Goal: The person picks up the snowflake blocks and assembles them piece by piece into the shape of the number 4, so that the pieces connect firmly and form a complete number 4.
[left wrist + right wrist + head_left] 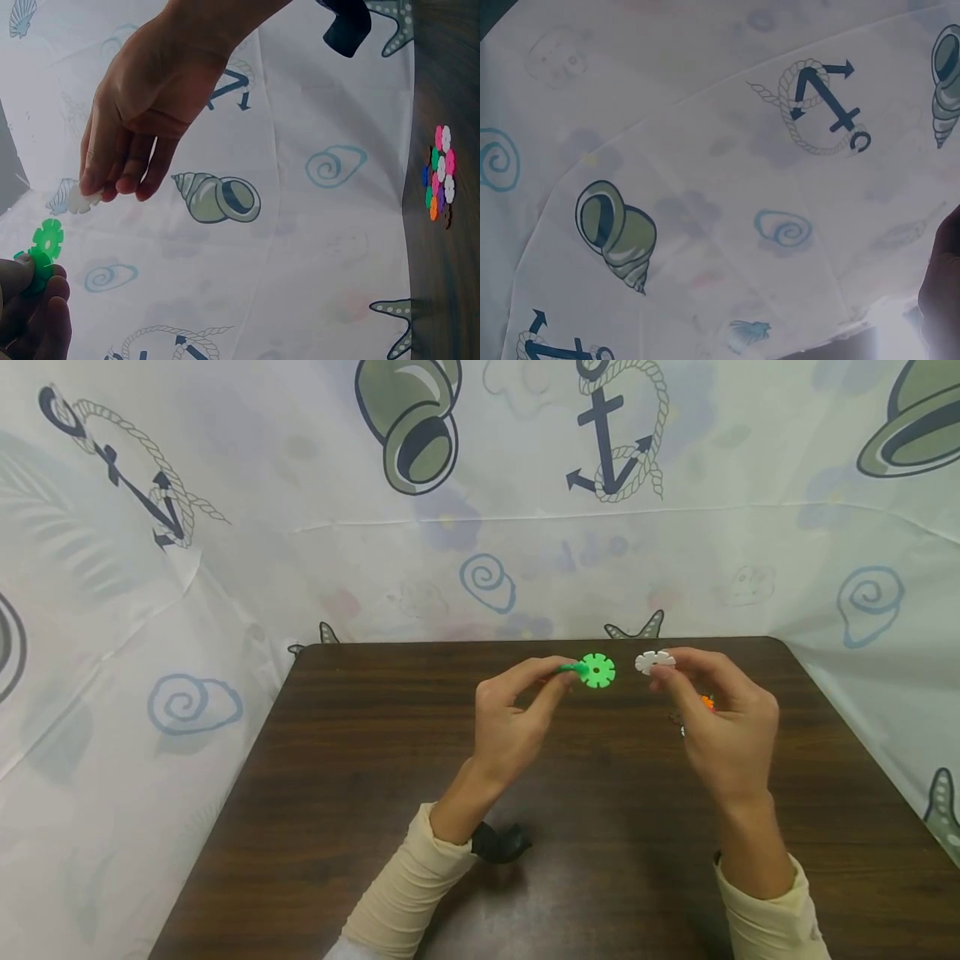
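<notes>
My left hand (510, 714) pinches two joined green notched discs (597, 671) between thumb and fingertips. One disc faces the head camera flat; the other is edge-on in the grip. To its right, my right hand (727, 718) pinches a white notched disc (654, 662) by its edge. A small gap separates the white disc from the green ones, both raised over the far part of the table. In the left wrist view the green discs (48, 240) sit below the white disc (81, 199). Only a dark sliver of a hand (941, 292) shows in the right wrist view.
Several coloured notched discs (441, 176) lie together on the dark wooden table (360, 760); my right hand mostly hides them in the head view. A black strap piece (501, 843) is at my left wrist. A sea-patterned cloth (315, 568) hangs behind the table.
</notes>
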The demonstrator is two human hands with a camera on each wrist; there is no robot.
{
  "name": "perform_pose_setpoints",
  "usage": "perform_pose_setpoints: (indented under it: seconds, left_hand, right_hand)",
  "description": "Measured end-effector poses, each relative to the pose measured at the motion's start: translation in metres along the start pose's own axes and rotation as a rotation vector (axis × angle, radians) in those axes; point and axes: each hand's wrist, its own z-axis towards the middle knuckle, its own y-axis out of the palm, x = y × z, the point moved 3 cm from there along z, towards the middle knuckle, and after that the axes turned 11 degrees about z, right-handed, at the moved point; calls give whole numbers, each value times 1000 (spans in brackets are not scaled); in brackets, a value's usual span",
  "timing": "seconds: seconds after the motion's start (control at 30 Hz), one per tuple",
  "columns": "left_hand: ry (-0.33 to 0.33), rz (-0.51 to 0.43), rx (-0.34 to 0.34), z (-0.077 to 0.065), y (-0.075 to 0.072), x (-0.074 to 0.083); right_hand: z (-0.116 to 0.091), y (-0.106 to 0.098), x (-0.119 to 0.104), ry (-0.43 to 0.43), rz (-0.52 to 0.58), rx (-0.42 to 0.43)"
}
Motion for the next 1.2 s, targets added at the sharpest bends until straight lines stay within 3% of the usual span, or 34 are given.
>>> perform_pose_setpoints:
  seconds: [0.63,1.2]
  left_hand:
    - [-8,5,-19,-1,1,0]
    - [-17,10,-17,-1,1,0]
  right_hand:
    - [-4,7,1,-24,-20,-98]
    - [-4,13,5,-39,109,-92]
